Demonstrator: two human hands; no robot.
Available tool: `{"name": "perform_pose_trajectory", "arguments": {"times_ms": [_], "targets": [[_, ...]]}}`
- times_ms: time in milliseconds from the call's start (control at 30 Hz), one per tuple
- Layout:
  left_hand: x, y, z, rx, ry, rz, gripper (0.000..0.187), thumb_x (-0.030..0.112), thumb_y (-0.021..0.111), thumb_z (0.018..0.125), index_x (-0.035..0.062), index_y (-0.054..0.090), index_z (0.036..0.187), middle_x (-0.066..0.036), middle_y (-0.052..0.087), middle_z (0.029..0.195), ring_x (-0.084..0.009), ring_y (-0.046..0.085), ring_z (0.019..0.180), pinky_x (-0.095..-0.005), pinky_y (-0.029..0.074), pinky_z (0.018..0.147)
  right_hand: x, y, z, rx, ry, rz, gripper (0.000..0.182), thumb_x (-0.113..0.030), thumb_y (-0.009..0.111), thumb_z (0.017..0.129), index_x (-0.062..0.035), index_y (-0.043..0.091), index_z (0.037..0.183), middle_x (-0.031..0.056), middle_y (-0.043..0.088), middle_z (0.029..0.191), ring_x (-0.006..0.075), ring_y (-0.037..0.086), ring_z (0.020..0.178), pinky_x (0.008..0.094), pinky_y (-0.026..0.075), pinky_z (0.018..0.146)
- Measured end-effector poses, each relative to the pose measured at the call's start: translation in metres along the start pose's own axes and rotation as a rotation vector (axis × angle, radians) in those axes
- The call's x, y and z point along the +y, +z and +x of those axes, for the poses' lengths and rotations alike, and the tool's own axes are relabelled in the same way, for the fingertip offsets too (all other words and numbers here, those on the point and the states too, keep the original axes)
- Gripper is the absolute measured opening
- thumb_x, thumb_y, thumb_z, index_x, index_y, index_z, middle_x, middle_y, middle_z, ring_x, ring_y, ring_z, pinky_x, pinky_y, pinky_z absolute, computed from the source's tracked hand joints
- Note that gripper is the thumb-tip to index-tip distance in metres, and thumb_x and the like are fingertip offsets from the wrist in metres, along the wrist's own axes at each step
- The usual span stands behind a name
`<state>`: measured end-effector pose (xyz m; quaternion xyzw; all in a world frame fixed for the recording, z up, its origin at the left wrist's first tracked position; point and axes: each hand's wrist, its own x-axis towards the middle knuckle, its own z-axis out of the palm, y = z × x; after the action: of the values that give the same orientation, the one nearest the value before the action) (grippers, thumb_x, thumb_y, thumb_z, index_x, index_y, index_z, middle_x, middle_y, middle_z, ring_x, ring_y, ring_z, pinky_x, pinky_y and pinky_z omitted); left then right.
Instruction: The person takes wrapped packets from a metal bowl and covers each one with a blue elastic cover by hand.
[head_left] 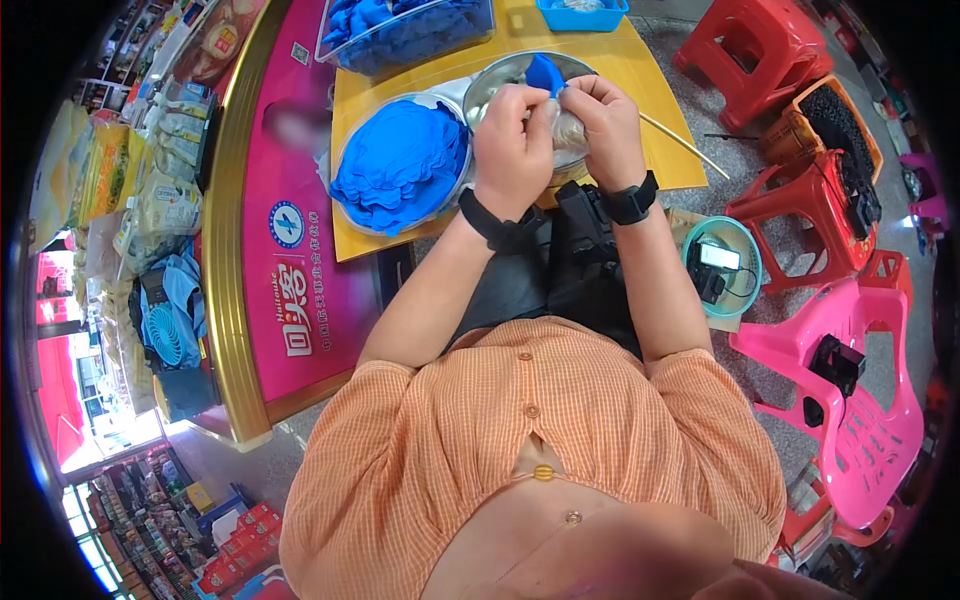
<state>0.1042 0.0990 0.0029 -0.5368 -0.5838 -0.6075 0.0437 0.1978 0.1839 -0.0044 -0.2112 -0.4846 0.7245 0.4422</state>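
My left hand (515,145) and my right hand (607,125) meet over a round metal bowl (482,88). The fingers of both are closed in a pinch around the lower end of a small, bright blue, thin piece (543,74), whose top sticks up between them. Below my right hand's fingers shows a pale, roundish lump (570,132); its kind I cannot make out. Left of my left hand stands a round, clear-rimmed tub (345,205) heaped with crumpled blue pieces (400,165) of the same colour. Black bands circle both wrists.
A clear box (400,45) of blue pieces and a light-blue basket (582,17) stand farther back on the yellow table (655,80). A thin stick (690,150) juts past its right edge. Red stools (755,55), a green basket (722,222) and a pink chair (840,340) are at right.
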Motion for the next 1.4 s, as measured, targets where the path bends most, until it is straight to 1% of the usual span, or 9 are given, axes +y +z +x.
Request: {"name": "perform_pose_trajectory", "arguments": {"times_ms": [133,333,400,600,667,800,1100,1267,1400], "targets": [[0.000,0.002,-0.003,-0.013,0.110,0.041,0.009,0.000,0.060,0.086,0.0022,0.056,0.094,-0.016,0.060,0.088,-0.0352,0.059,0.080,-0.0396,0.047,0.068,0.004,0.006,0.000,0.112,-0.177,-0.132,0.012,-0.008,0.066,0.084,0.0002,0.062,0.092,0.0005,0.061,0.083,0.0062,0.054,0.071,0.0190,0.043,0.064],[-0.029,-0.001,0.009,0.105,-0.211,-0.051,0.008,0.004,0.055,0.092,0.0008,0.056,0.099,-0.012,0.063,0.092,-0.0246,0.062,0.080,-0.0328,0.050,0.072,-0.009,0.010,-0.003,-0.163,0.107,0.280,0.021,-0.005,0.064,0.085,0.0017,0.064,0.105,0.0013,0.064,0.084,0.0042,0.053,0.067,0.0181,0.044,0.062],[-0.027,-0.003,0.013,0.112,-0.575,-0.532,0.010,0.007,0.052,0.096,0.0002,0.056,0.102,-0.006,0.063,0.094,-0.0101,0.059,0.082,-0.0250,0.050,0.073,-0.004,0.006,0.000,-0.209,0.103,0.230,0.027,-0.003,0.062,0.086,0.0019,0.064,0.113,0.0029,0.065,0.090,0.0055,0.055,0.072,0.0193,0.047,0.067],[-0.021,-0.019,0.028,-0.006,-0.782,-0.663,0.014,0.008,0.046,0.097,0.0018,0.054,0.107,-0.007,0.063,0.089,-0.0111,0.059,0.067,-0.0240,0.047,0.053,-0.003,0.008,-0.002,-0.446,-0.165,-0.107,0.036,-0.004,0.066,0.083,0.0003,0.062,0.119,0.0063,0.060,0.115,0.0120,0.058,0.101,0.0236,0.051,0.083],[-0.020,-0.019,0.029,-0.015,-0.799,-0.641,0.014,0.008,0.045,0.097,0.0021,0.053,0.107,-0.006,0.063,0.087,-0.0107,0.057,0.063,-0.0236,0.044,0.048,-0.001,0.008,-0.002,-0.303,-0.423,-0.463,0.026,-0.009,0.072,0.079,-0.0010,0.068,0.104,0.0043,0.059,0.107,0.0108,0.058,0.086,0.0248,0.050,0.075],[-0.018,-0.018,0.026,-0.056,-0.818,-0.635,0.013,0.012,0.051,0.097,-0.0006,0.053,0.102,-0.007,0.060,0.076,-0.0101,0.050,0.050,-0.0226,0.037,0.038,-0.002,0.006,0.002,-0.140,-0.466,-0.599,0.024,-0.017,0.074,0.080,0.0013,0.067,0.094,0.0053,0.060,0.099,0.0104,0.058,0.082,0.0241,0.049,0.071],[-0.012,-0.019,0.027,-0.133,-0.891,-0.638,0.014,0.013,0.053,0.097,0.0000,0.054,0.099,-0.007,0.059,0.074,-0.0105,0.049,0.048,-0.0228,0.036,0.038,0.002,0.003,0.003,-0.031,-0.126,-0.411,0.019,-0.020,0.071,0.086,-0.0019,0.067,0.090,0.0000,0.062,0.070,0.0063,0.055,0.057,0.0238,0.044,0.051],[-0.017,-0.024,0.026,-0.170,-0.893,-0.674,0.014,0.016,0.052,0.097,0.0033,0.055,0.101,-0.004,0.060,0.079,-0.0093,0.052,0.056,-0.0210,0.036,0.040,-0.008,0.007,-0.001,-0.281,-0.164,-0.145,0.020,-0.015,0.068,0.089,-0.0004,0.067,0.103,0.0044,0.065,0.097,0.0112,0.063,0.084,0.0240,0.051,0.074],[-0.019,-0.026,0.028,-0.142,-0.842,-0.709,0.014,0.016,0.053,0.097,0.0039,0.056,0.102,-0.003,0.061,0.080,-0.0082,0.054,0.058,-0.0212,0.039,0.043,-0.007,-0.004,0.004,-0.420,-0.321,-0.299,0.024,-0.011,0.066,0.089,-0.0002,0.065,0.111,0.0061,0.063,0.108,0.0129,0.061,0.096,0.0252,0.050,0.084]]}}
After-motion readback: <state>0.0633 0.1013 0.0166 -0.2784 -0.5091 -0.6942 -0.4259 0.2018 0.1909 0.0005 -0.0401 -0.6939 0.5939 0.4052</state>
